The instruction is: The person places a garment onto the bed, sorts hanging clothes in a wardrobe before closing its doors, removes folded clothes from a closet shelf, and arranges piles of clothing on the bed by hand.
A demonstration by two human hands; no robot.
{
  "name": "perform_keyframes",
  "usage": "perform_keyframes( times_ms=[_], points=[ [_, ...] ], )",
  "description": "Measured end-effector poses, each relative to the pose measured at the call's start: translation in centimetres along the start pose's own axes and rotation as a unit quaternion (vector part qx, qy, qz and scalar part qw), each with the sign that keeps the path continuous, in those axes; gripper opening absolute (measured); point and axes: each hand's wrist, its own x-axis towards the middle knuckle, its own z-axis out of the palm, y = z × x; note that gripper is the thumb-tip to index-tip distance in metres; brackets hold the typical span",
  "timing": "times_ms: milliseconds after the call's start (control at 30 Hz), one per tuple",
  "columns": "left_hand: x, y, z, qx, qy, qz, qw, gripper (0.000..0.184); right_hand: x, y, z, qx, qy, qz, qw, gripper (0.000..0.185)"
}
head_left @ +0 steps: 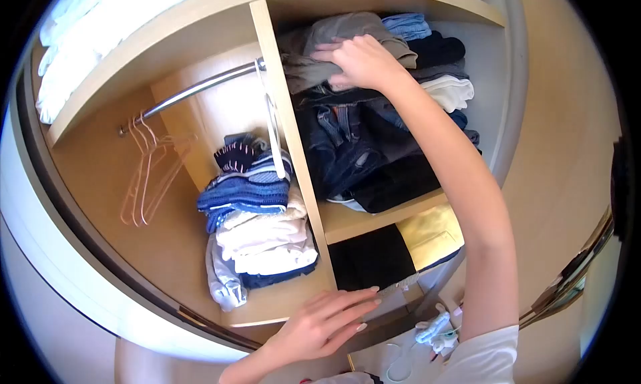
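Observation:
My right hand reaches into the upper right compartment and lies on a grey-brown folded garment, its fingers bent over the cloth. Under and in front of it are dark jeans, with black clothes and a white cloth beside them. Nearer to me, my left hand hangs in front of the cabinet with its fingers apart and nothing in it. Just above its fingertips is a folded black cloth in the lower compartment. Whether my right fingers grip the garment is hard to see.
In the left compartment, blue clothes lie on white ones, below a metal rod with pink hangers and a white hanger. A wooden divider separates the compartments. A yellow item lies lower right.

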Motion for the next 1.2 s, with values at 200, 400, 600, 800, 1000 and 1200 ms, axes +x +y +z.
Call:
perform_keyframes(
  times_ms=[200,400,600,800,1000,1200],
  points=[
    [0.4,2.2,-3.4,0.111,0.015,-0.020,0.993,0.041,1.1,2.8,0.0,0.098,0.098,0.036,0.990,0.038],
    [4.0,3.9,-6.4,0.333,0.103,0.027,0.937,0.038,-1.4,-0.7,-2.0,0.061,-0.152,0.028,0.986,0.089],
    [5.8,2.4,-4.9,0.261,0.094,0.056,0.959,0.036,-2.5,-2.7,-2.5,0.016,-0.231,0.046,0.972,0.110],
    [6.6,1.9,-2.3,0.196,0.047,0.060,0.978,0.038,-2.0,-0.7,-0.6,-0.007,0.040,0.042,0.998,0.039],
    [4.6,-0.2,-3.3,0.176,0.051,0.007,0.983,0.036,-0.9,5.0,-1.8,0.083,0.136,0.221,0.962,0.049],
    [2.2,-0.9,-3.4,0.198,0.047,-0.023,0.979,0.034,-1.0,4.9,-1.3,0.099,0.140,0.232,0.957,0.048]
  ],
)
